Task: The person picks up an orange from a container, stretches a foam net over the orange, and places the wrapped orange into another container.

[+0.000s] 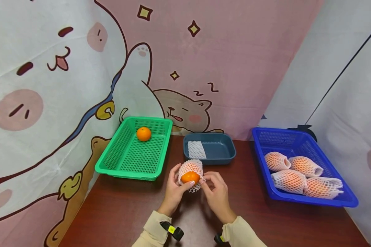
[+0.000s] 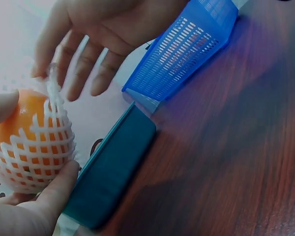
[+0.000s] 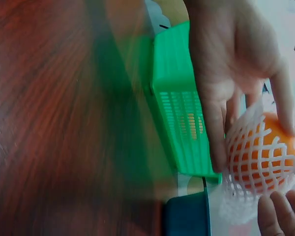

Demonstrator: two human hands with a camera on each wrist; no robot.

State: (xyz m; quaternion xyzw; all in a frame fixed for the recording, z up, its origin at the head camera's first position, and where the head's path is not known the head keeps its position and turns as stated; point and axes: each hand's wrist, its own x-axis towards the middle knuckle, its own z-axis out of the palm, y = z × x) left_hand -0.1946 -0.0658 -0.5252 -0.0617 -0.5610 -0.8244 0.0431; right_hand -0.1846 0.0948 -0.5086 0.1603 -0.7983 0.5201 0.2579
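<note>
An orange (image 1: 190,177) sits partly inside a white foam fruit net (image 1: 195,165), its bare end facing me. My left hand (image 1: 175,188) grips the netted orange from the left, with its thumb across the front. At the opening's right edge, my right hand (image 1: 217,193) pinches the foam net between thumb and finger. The left wrist view shows a strand of the net (image 2: 54,91) pulled up by the right hand (image 2: 105,24). In the right wrist view, the left hand's thumb presses on the bare orange (image 3: 273,123).
A green basket (image 1: 126,173) at the left holds another orange (image 1: 143,134). Behind my hands stands a dark blue-grey tray (image 1: 219,151) with a flat foam net (image 1: 197,150). On the right, a blue basket (image 1: 315,202) holds several netted fruits (image 1: 289,181). A printed cloth hangs behind.
</note>
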